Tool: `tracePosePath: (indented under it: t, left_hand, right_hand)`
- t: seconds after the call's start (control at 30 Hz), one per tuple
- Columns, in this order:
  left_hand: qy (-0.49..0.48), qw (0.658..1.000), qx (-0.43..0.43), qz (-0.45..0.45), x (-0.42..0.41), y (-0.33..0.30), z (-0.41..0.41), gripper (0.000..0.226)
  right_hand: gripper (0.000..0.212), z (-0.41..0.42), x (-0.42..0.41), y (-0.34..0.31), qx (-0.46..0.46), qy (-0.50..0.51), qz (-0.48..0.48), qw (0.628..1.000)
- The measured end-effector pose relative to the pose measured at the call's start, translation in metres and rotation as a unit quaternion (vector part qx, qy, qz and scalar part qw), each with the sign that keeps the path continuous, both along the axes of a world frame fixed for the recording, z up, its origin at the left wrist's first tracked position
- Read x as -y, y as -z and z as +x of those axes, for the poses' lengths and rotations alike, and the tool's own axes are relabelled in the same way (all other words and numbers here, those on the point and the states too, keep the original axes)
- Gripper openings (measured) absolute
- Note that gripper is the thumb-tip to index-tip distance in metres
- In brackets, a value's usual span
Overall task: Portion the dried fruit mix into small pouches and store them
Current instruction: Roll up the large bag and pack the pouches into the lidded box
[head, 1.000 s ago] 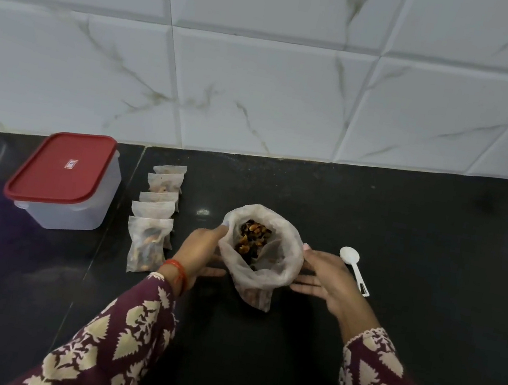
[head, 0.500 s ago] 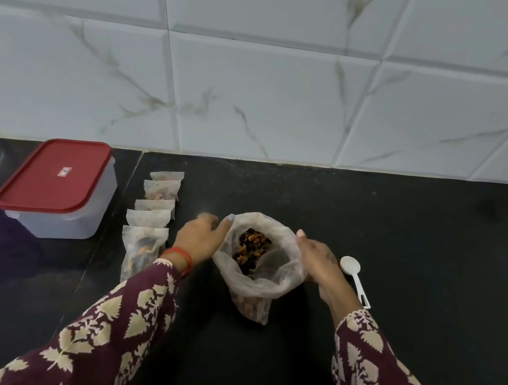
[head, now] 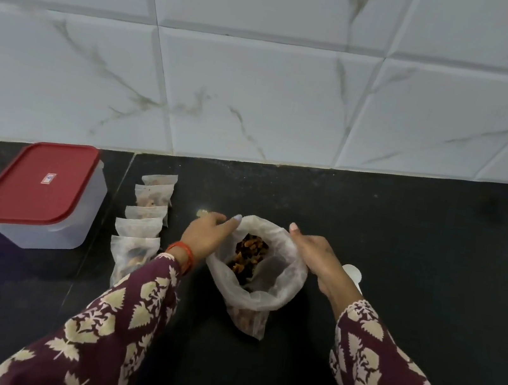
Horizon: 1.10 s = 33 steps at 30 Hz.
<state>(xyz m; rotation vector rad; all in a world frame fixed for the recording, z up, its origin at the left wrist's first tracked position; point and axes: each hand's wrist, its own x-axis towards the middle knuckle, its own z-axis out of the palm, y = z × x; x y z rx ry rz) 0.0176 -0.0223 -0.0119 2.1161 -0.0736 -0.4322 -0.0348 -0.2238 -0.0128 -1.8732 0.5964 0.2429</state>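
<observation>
Five filled pouches (head: 141, 224) lie left of centre; the lidded box (head: 39, 191) waits. Both hands, left hand (head: 206, 234) and right hand (head: 316, 255), pinch the fruit bag (head: 281, 283) rim; storing remains.

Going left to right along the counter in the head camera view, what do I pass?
Red-lidded container → row of filled pouches → left hand → open bag of dried fruit mix → right hand → white spoon, mostly hidden behind that hand.
</observation>
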Motion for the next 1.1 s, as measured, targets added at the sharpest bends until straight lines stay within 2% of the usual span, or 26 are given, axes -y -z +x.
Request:
tracePosePath:
  t: [0.1,0.13,0.17,0.23,0.3,0.37,0.4,0.43,0.53,0.57,0.63,0.7,0.73,0.8,0.87,0.93,1.0,1.1]
  left_hand:
    - [-0.029,0.989,0.135,0.053,0.004,0.0,0.005,0.017]
    - [-0.049,0.983,0.17,0.049,0.003,0.001,0.004,0.018]
    - [-0.06,0.979,0.191,0.032,0.001,0.003,0.005,0.021]
    - [-0.058,0.983,0.175,-0.026,-0.002,0.005,0.006,0.02]
    - [-0.042,0.993,0.072,-0.084,-0.002,0.002,0.01,0.027]
    - [-0.022,0.992,-0.06,-0.108,0.002,-0.003,0.017,0.046]
    - [-0.009,0.991,-0.093,-0.097,0.005,-0.005,0.019,0.049]
    - [0.004,0.993,-0.089,-0.076,0.008,-0.006,0.021,0.048]
    - [-0.003,0.996,0.082,0.028,0.01,-0.003,0.024,0.02]
    - [-0.016,0.99,0.135,0.046,0.007,-0.004,0.023,0.013]
    - [-0.031,0.982,0.188,0.019,0.002,-0.003,0.021,0.018]
    - [-0.026,0.985,0.169,-0.01,0.001,-0.003,0.021,0.022]
    - [-0.017,0.991,0.132,-0.015,0.003,-0.004,0.021,0.026]
    - [-0.002,0.999,0.032,-0.029,0.01,-0.007,0.026,0.033]
    - [0.019,1.0,-0.005,-0.004,0.016,-0.013,0.029,0.035]
    - [0.017,0.997,0.063,0.038,0.017,-0.014,0.032,0.025]
    - [-0.016,0.989,0.14,0.036,0.013,-0.015,0.031,0.009]
    - [-0.031,0.983,0.182,0.008,0.01,-0.015,0.029,0.016]
  right_hand:
    - [0.008,0.006,-0.004,0.0,0.125,0.039,-0.032,0.991]
    - [0.006,0.006,-0.003,-0.002,0.163,0.052,-0.04,0.985]
    - [0.014,0.006,0.0,-0.002,0.182,0.057,-0.032,0.981]
    - [0.025,0.008,0.007,-0.004,0.152,0.044,0.051,0.986]
    - [0.03,0.012,0.01,-0.005,0.07,0.013,0.099,0.993]
    - [0.045,0.018,0.007,-0.006,-0.005,-0.025,0.06,0.998]
    - [0.048,0.021,0.004,-0.007,-0.016,-0.043,0.034,0.998]
    - [0.045,0.024,0.0,-0.007,-0.001,-0.054,0.011,0.998]
    - [0.011,0.03,-0.007,-0.007,0.124,-0.006,-0.035,0.992]
    - [0.011,0.03,-0.006,-0.009,0.151,0.021,-0.049,0.987]
    - [0.027,0.03,0.001,-0.011,0.16,0.035,-0.029,0.986]
    - [0.035,0.029,0.006,-0.011,0.128,0.005,0.051,0.99]
    - [0.035,0.029,0.006,-0.012,0.106,-0.013,0.071,0.992]
    - [0.037,0.033,0.001,-0.016,0.051,-0.04,0.029,0.998]
    - [0.049,0.041,-0.007,-0.019,0.025,-0.045,-0.035,0.998]
    - [0.04,0.047,-0.014,-0.019,0.081,-0.037,-0.088,0.992]
    - [0.009,0.05,-0.013,-0.021,0.154,-0.011,-0.078,0.985]
    - [0.024,0.049,-0.007,-0.025,0.186,-0.013,0.042,0.982]
